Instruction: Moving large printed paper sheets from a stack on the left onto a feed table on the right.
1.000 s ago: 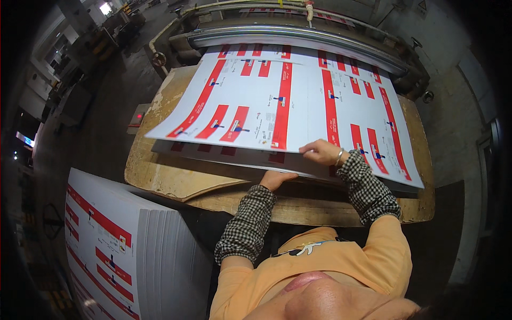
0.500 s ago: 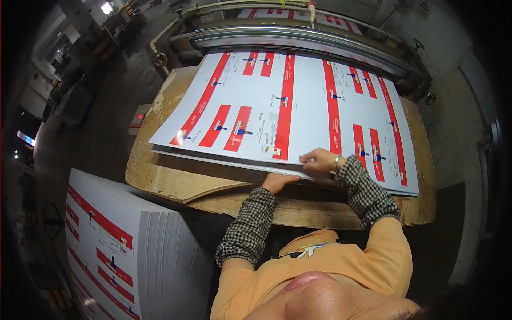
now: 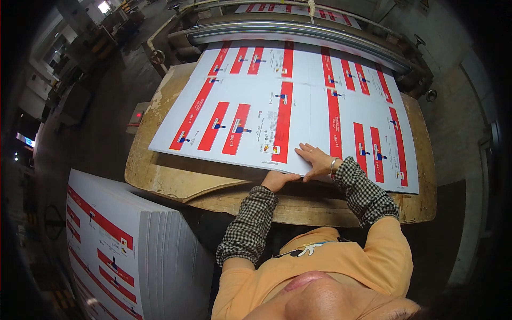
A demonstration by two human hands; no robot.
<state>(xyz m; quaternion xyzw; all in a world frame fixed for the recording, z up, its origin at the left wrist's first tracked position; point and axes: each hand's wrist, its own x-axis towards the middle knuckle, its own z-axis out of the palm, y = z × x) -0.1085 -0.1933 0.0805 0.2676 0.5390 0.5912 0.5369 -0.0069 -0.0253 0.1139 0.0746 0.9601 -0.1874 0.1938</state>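
Observation:
A stack of large white printed sheets (image 3: 312,120) with red bands and blue figures lies on a worn wooden table (image 3: 144,165). Ahead of it, another printed sheet (image 3: 306,61) reaches under the metal roller (image 3: 298,33). My left hand (image 3: 277,181) is at the stack's front edge, closed on the sheets, its thumb along the edge and its other fingers mostly hidden. Just right of it, my right hand (image 3: 316,160) rests open on the top sheet, fingers spread forward and thumb down at the front edge.
A tall stack of similar sheets (image 3: 160,250) stands at lower left, close to my left forearm. The roller machine spans the far side, with a hand knob (image 3: 431,96) at its right end. More printed sheets (image 3: 298,9) show beyond the roller. A small box with a red light (image 3: 138,116) sits left of the table.
The sheet at the roller has moved away from me, and its boundary with the front sheet now shows. My right fingers have spread out over the top sheet. My left hand has barely moved.

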